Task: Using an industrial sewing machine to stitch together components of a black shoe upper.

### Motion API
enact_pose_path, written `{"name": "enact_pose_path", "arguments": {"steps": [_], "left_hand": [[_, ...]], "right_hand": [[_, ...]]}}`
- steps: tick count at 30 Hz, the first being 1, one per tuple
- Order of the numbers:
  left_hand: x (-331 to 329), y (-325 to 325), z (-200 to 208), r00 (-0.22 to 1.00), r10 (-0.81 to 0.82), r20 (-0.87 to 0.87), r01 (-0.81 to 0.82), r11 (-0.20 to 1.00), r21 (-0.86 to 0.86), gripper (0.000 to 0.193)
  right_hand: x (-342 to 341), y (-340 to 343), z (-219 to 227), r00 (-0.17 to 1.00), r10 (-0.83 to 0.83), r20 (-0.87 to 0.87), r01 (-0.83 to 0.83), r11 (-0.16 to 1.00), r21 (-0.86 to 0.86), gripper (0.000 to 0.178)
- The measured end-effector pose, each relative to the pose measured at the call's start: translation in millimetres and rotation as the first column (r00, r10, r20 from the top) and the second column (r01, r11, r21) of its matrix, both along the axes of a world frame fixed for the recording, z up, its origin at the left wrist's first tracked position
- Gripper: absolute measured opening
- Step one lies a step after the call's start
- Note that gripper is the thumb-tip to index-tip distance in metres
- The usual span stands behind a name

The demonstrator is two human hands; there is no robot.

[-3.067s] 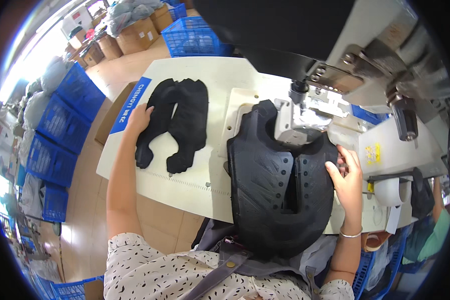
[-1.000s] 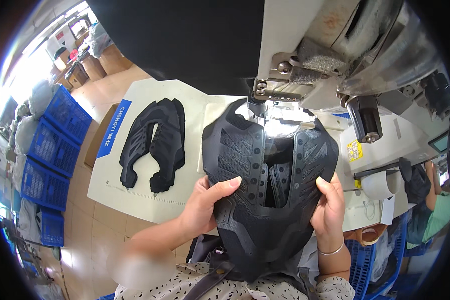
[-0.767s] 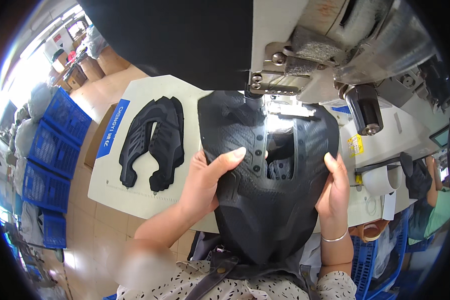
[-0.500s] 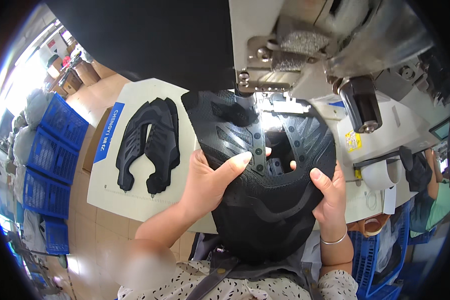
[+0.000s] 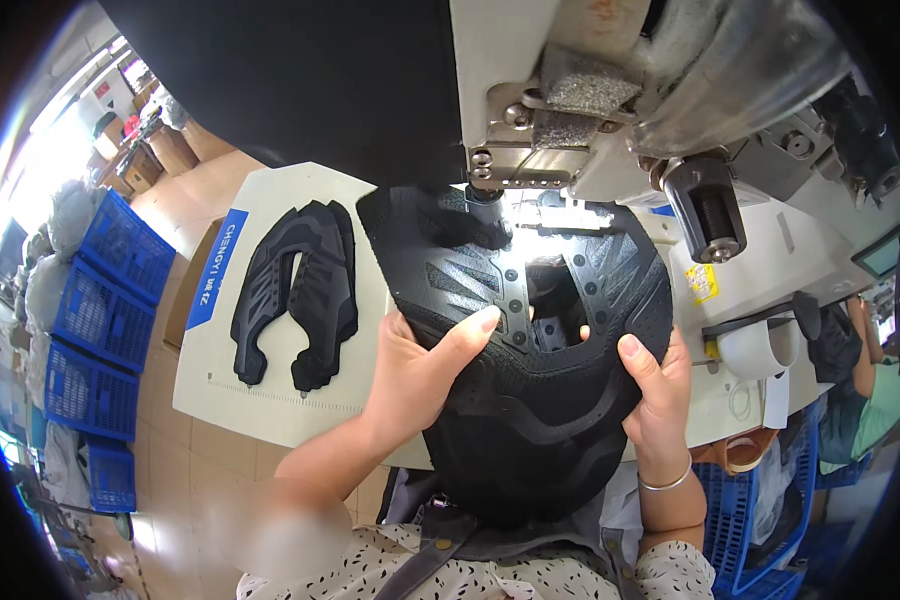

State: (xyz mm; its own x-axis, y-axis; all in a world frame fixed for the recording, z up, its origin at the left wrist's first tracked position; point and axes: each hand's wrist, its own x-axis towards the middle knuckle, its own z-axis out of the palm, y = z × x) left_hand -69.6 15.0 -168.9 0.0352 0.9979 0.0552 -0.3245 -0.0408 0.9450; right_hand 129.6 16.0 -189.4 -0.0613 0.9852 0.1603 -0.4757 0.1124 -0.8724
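A black shoe upper [image 5: 530, 405] with two eyelet strips beside its central opening lies between my hands, its far part under the lit foot area of a sewing machine [image 5: 540, 165]. My left hand [image 5: 415, 370] grips its left side, thumb pressed on top near the left eyelet strip and the other fingers hidden underneath. On the right edge, my right hand [image 5: 658, 395] pinches the upper with the thumb on top; a fingertip shows through the opening. The needle itself is lost in glare. To the left, several similar black uppers [image 5: 315, 275] lie stacked on the pale machine table [image 5: 220, 365].
The black machine arm panel [image 5: 300, 80] covers the upper left. A dark cylindrical machine part [image 5: 705, 210] hangs to the right. Blue crates [image 5: 95, 320] line the far left floor; another blue crate [image 5: 745, 520] stands at the lower right. A person in green [image 5: 875, 400] sits far right.
The upper has shifted very slightly under the machine, with both hands keeping their hold. A left fingertip that showed through the opening is now hidden. The view has moved a little.
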Motion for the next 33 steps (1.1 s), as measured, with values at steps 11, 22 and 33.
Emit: {"name": "enact_pose_path", "arguments": {"steps": [11, 22, 33], "left_hand": [[5, -16, -14, 1.0, 0.002, 0.029, -0.003, 1.0, 0.023, 0.014], [6, 4, -8, 0.999, 0.042, -0.034, -0.039, 0.995, 0.09, 0.013], [-8, 48, 9, 0.999, -0.016, 0.029, 0.015, 0.998, 0.062, 0.013]], "right_hand": [[6, -4, -7, 0.952, -0.137, 0.274, 0.088, 0.98, 0.181, 0.028], [1, 17, 1, 0.973, -0.121, 0.198, 0.095, 0.986, 0.136, 0.018], [-9, 47, 8, 0.993, -0.065, 0.094, 0.056, 0.995, 0.087, 0.017]]}}
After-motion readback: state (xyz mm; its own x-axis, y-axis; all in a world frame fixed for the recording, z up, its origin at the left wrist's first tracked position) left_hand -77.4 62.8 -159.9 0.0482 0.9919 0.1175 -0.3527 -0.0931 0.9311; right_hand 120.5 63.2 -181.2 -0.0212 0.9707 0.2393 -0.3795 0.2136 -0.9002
